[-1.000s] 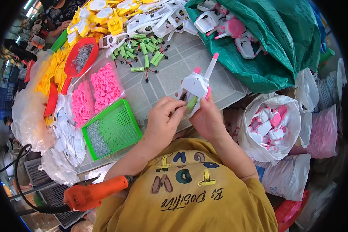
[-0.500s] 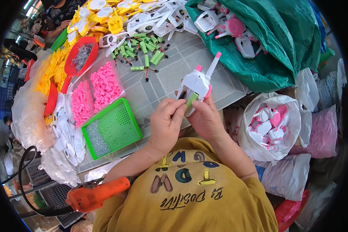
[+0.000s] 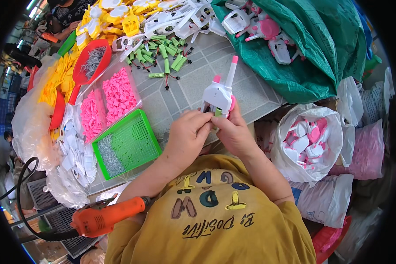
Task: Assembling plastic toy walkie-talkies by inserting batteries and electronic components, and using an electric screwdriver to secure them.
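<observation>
A person's right hand [image 3: 234,134] curls around the lower right side of a white-and-pink plastic housing [image 3: 216,97], thumb beside a green cylindrical battery [image 3: 218,112] at its open lower end. The left hand's [image 3: 187,134] fingers bunch together at the lower left edge; their grip is hidden. The housing's pink-tipped stem points away, over a grey tile-patterned tabletop [image 3: 176,103].
</observation>
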Available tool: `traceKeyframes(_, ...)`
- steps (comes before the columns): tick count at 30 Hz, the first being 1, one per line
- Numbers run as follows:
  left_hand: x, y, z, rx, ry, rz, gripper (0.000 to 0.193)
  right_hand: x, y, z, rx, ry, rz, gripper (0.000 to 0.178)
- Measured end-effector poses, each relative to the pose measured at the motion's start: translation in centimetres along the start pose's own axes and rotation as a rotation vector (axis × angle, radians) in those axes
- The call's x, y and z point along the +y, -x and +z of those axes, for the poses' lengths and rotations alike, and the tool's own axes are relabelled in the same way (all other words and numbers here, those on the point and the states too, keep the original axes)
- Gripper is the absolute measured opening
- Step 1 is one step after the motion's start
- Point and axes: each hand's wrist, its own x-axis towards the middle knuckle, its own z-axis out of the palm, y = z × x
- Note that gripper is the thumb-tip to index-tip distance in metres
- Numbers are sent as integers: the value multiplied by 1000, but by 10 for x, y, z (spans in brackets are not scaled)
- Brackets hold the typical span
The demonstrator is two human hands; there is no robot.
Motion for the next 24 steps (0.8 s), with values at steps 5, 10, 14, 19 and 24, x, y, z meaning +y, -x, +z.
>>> traceKeyframes(5,3,-1,-14,146,83,-140,18,-16,2,12,27,-76,45,76)
traceKeyframes(10,4,-4,-29,-16,-221,294,29,-30,4,8,30,-136,161,75)
traceKeyframes(14,1,3,-26,-47,-469,421,32,-26,2,5,22,-140,151,74)
traceKeyframes(19,5,4,-24,-101,-524,473,33,-19,3,5,57,-69,171,71)
traceKeyframes(24,0,6,-14,-14,-342,369,41,-22,4,11,5,-93,140,73)
